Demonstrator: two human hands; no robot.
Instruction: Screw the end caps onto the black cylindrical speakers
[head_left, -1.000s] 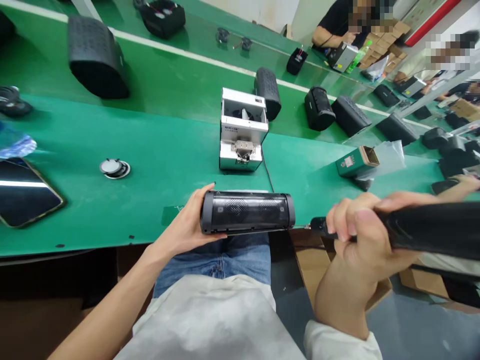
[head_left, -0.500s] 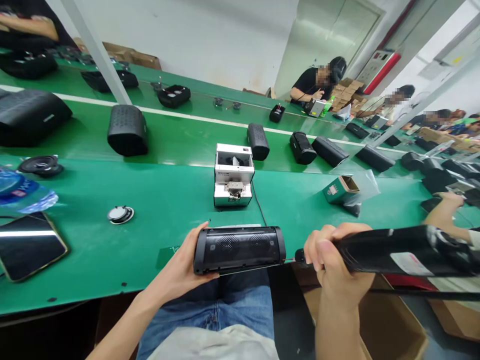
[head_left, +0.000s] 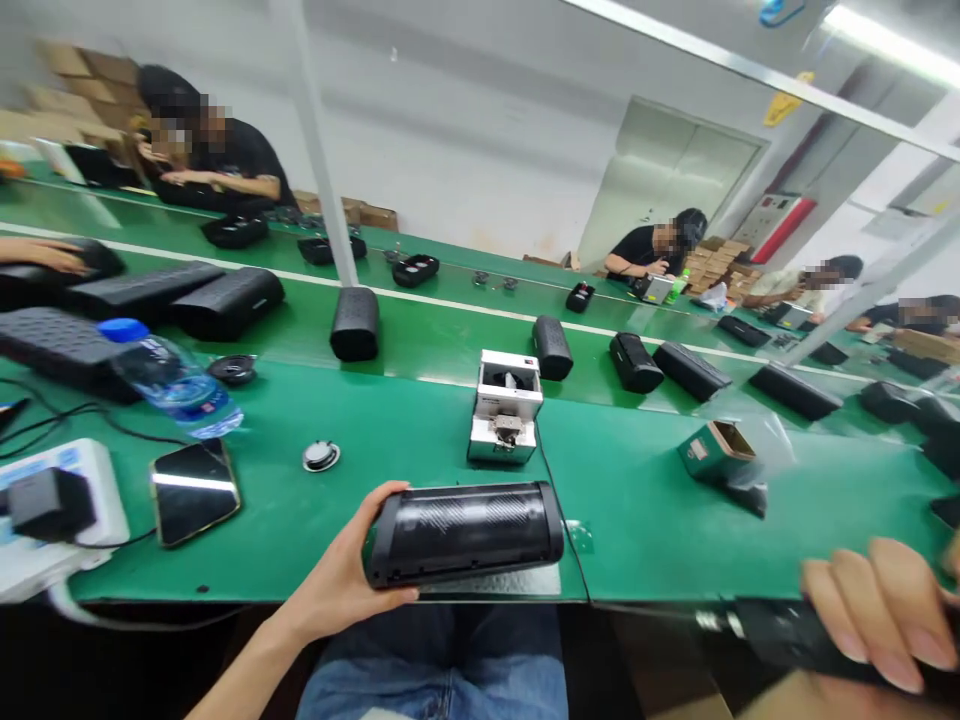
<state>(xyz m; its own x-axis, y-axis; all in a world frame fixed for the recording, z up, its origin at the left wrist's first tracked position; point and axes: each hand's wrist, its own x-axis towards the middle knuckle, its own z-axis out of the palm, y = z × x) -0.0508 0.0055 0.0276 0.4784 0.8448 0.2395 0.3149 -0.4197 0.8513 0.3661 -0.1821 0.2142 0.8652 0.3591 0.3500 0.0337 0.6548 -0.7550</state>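
Observation:
My left hand [head_left: 352, 565] grips the left end of a black speaker housing [head_left: 465, 532], which lies on its side at the table's front edge. At the lower right, my right hand [head_left: 881, 615] is wrapped round a black electric screwdriver [head_left: 787, 632]. Its tip points left toward the housing, with a wide gap between them, and is blurred. Behind the housing stands a white and silver screw feeder [head_left: 505, 408]. A thin black cable passes by the housing's right end.
On the left are a phone [head_left: 196, 492], a water bottle [head_left: 176, 385], a power strip [head_left: 105, 500] and a small round speaker driver [head_left: 321, 456]. A green box [head_left: 712, 452] stands right. Several black speakers line the green table [head_left: 637, 470]; people sit beyond.
My right hand has pulled the screwdriver away from the housing, to the right and down. My left hand still holds the housing, now turned slightly. The view has shifted, showing more of the left side.

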